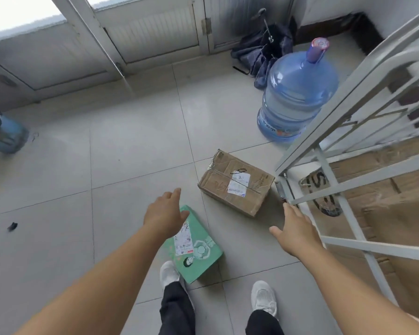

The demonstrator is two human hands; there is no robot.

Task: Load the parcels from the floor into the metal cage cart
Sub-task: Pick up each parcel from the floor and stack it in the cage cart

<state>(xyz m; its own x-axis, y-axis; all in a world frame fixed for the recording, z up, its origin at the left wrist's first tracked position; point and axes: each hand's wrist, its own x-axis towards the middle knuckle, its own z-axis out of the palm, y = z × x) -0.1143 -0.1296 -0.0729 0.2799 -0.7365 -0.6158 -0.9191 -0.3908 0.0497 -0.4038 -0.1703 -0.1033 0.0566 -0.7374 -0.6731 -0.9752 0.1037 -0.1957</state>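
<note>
Both hands extend empty, fingers straight: left hand [163,211] over the green parcel [195,247] at lower centre, right hand [296,232] beside the metal cage cart [344,180] at right. Brown parcel [236,182] lies on the floor at centre, between them.

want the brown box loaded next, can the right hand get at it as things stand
Probably yes: the right hand is open and holds nothing, and only bare floor lies between it and the brown box.

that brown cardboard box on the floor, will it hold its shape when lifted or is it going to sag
The brown cardboard box will probably stay fairly stiff: it sits squarely and its flaps are taped. Its creased, torn corner suggests softened board, so gripping it there may buckle it. Lying flat, it should slide rather than roll.
</note>
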